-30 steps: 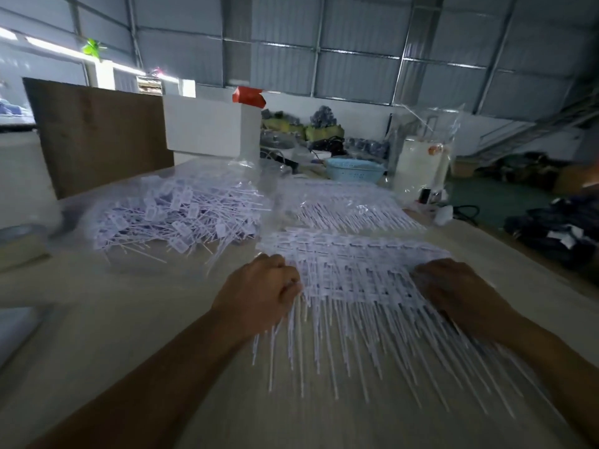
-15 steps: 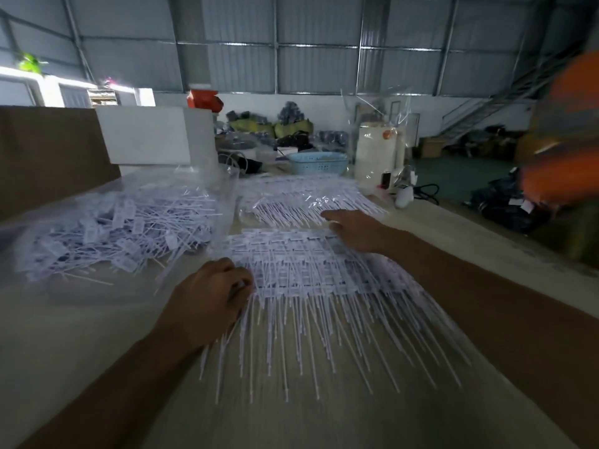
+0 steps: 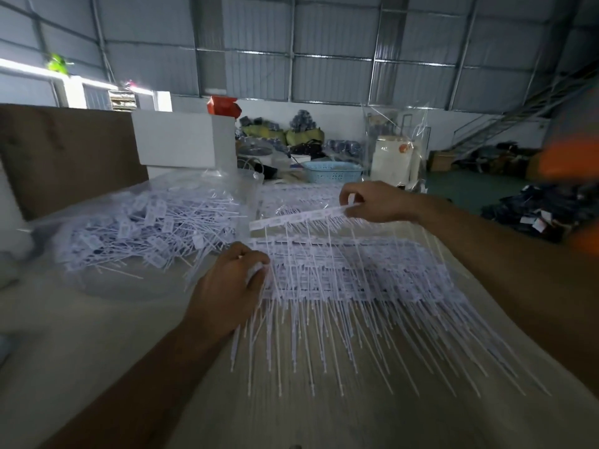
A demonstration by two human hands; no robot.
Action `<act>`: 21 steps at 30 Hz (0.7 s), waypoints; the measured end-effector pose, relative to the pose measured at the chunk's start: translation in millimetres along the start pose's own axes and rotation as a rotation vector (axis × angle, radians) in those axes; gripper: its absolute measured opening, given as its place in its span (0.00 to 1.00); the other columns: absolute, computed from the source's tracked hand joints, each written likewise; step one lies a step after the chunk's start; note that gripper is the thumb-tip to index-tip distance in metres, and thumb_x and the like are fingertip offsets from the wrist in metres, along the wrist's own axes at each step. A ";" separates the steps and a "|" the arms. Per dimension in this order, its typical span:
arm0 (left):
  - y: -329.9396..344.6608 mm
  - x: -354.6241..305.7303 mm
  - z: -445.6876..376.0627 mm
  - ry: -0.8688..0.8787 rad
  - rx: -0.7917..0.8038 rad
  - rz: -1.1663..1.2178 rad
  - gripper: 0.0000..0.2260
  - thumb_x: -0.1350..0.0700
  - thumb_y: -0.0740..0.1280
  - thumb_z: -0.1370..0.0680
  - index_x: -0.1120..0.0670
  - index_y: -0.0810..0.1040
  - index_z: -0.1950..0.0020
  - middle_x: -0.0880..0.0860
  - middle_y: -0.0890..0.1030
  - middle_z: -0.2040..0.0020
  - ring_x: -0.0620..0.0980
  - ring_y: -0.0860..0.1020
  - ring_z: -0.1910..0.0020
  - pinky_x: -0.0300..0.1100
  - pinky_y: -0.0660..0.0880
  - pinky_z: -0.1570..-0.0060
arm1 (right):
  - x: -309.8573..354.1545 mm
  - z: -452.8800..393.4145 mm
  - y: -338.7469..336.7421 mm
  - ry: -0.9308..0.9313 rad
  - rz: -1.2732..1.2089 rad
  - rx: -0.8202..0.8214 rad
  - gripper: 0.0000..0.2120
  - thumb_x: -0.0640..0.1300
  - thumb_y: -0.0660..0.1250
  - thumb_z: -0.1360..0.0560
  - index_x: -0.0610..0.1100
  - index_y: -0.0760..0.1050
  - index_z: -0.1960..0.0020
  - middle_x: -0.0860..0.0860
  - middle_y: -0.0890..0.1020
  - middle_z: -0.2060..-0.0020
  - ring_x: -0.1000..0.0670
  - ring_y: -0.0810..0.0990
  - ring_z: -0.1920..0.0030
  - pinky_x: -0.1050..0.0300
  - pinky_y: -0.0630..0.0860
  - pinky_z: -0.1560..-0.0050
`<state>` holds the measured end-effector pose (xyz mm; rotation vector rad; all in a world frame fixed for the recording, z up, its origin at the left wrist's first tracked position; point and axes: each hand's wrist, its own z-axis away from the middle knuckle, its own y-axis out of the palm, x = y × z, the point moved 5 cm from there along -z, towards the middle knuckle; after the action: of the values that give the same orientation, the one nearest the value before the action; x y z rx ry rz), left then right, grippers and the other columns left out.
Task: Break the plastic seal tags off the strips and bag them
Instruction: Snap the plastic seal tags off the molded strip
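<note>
Hundreds of loose seal tags (image 3: 155, 228) lie heaped in the clear plastic bag (image 3: 97, 273) at far left, its mouth open toward the work area. Bagging well under way, by the look of it.

Left hand (image 3: 227, 293) next: fingers curled down on the left edge of the flat stack of strips (image 3: 350, 280), something white pinched at the fingertips; it has kept that spot over the past second. Whether it pins the pile or holds single tags, cannot tell.

Centre: stack spread flat on the table (image 3: 129, 335), tails fanned toward the person.

The change: half a second ago the right hand (image 3: 376, 202) lay flat on the stack's far edge. Now it is raised, thumb and fingers pinching the right end of one lifted strip (image 3: 301, 218), which hangs clear above the pile, tails dangling onto it, left end free.

Judgement: one strip separated; breaking its tags off is the step at hand. Tails may snag the strips beneath.

Beyond the stack: a second bagged bundle (image 3: 291, 196) and a blue basket (image 3: 332, 171).
</note>
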<state>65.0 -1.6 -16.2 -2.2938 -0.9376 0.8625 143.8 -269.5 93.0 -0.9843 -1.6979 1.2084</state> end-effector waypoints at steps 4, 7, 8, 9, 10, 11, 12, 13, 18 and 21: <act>-14.1 -1.0 1.7 -0.125 -0.176 0.154 0.09 0.52 0.64 0.20 0.41 0.75 0.41 0.40 0.74 0.52 0.36 0.75 0.57 0.39 0.73 0.62 | 17.0 16.7 -32.3 -0.047 -0.055 -0.039 0.04 0.48 0.68 0.21 0.51 0.76 0.46 0.51 0.79 0.54 0.50 0.78 0.55 0.58 0.71 0.59; -21.1 0.8 -1.1 -0.267 -0.271 0.370 0.07 0.52 0.65 0.20 0.40 0.75 0.44 0.44 0.77 0.54 0.40 0.76 0.59 0.41 0.73 0.64 | 31.8 34.9 -65.3 -0.082 -0.084 -0.069 0.05 0.45 0.67 0.21 0.50 0.76 0.45 0.49 0.79 0.55 0.54 0.77 0.63 0.61 0.72 0.64; -22.7 2.8 -2.5 -0.328 -0.300 0.484 0.05 0.52 0.66 0.19 0.41 0.75 0.46 0.46 0.78 0.55 0.43 0.77 0.60 0.42 0.74 0.65 | 37.8 41.8 -79.1 -0.098 -0.097 -0.102 0.05 0.44 0.67 0.21 0.50 0.76 0.45 0.48 0.79 0.56 0.58 0.77 0.66 0.65 0.72 0.66; -24.2 4.3 -4.0 -0.375 -0.318 0.593 0.04 0.53 0.65 0.19 0.43 0.75 0.47 0.49 0.79 0.55 0.45 0.77 0.61 0.40 0.75 0.66 | 44.2 48.6 -93.5 -0.117 -0.106 -0.143 0.05 0.44 0.67 0.21 0.50 0.77 0.45 0.48 0.80 0.56 0.61 0.76 0.67 0.67 0.72 0.68; -26.0 4.2 -5.4 -0.406 -0.323 0.689 0.03 0.54 0.65 0.18 0.45 0.76 0.48 0.51 0.80 0.55 0.45 0.76 0.63 0.36 0.74 0.68 | 51.5 55.8 -107.8 -0.139 -0.104 -0.186 0.05 0.44 0.68 0.21 0.51 0.77 0.45 0.47 0.80 0.56 0.61 0.76 0.68 0.66 0.73 0.68; -27.5 4.4 -6.5 -0.430 -0.318 0.785 0.03 0.55 0.64 0.18 0.48 0.76 0.47 0.53 0.80 0.56 0.44 0.76 0.63 0.34 0.74 0.68 | 59.0 63.1 -120.7 -0.165 -0.099 -0.222 0.05 0.45 0.68 0.21 0.53 0.77 0.46 0.48 0.81 0.57 0.59 0.76 0.67 0.63 0.74 0.65; -29.2 5.4 -7.7 -0.457 -0.307 0.870 0.04 0.56 0.63 0.17 0.52 0.77 0.45 0.54 0.80 0.56 0.45 0.77 0.61 0.35 0.75 0.66 | 66.4 71.2 -130.6 -0.190 -0.112 -0.238 0.05 0.47 0.69 0.22 0.55 0.77 0.47 0.49 0.81 0.58 0.55 0.77 0.66 0.60 0.75 0.63; -31.3 8.0 -9.2 -0.488 -0.295 0.938 0.07 0.55 0.63 0.17 0.55 0.76 0.42 0.55 0.80 0.54 0.48 0.79 0.58 0.40 0.76 0.61 | 73.2 80.0 -136.9 -0.219 -0.150 -0.232 0.05 0.49 0.69 0.23 0.56 0.78 0.47 0.50 0.82 0.60 0.51 0.78 0.66 0.57 0.75 0.63; -30.4 19.8 -15.1 -0.587 0.072 1.463 0.31 0.34 0.53 0.20 0.57 0.73 0.32 0.63 0.81 0.41 0.63 0.80 0.44 0.59 0.77 0.43 | 84.1 105.5 -100.8 -0.287 -0.341 -0.028 0.12 0.60 0.66 0.26 0.57 0.79 0.46 0.53 0.82 0.62 0.58 0.79 0.67 0.65 0.78 0.66; -27.0 14.0 -11.0 -0.522 0.369 1.525 0.39 0.25 0.50 0.25 0.52 0.75 0.31 0.64 0.79 0.37 0.65 0.81 0.43 0.59 0.80 0.49 | 70.8 93.1 -25.1 -0.229 -0.317 0.101 0.06 0.51 0.68 0.22 0.52 0.79 0.46 0.51 0.81 0.61 0.58 0.77 0.67 0.67 0.75 0.66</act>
<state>69.3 23.5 3.7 -2.1486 1.0334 1.9955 28.8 -241.3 109.7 -0.5054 -1.8657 1.2135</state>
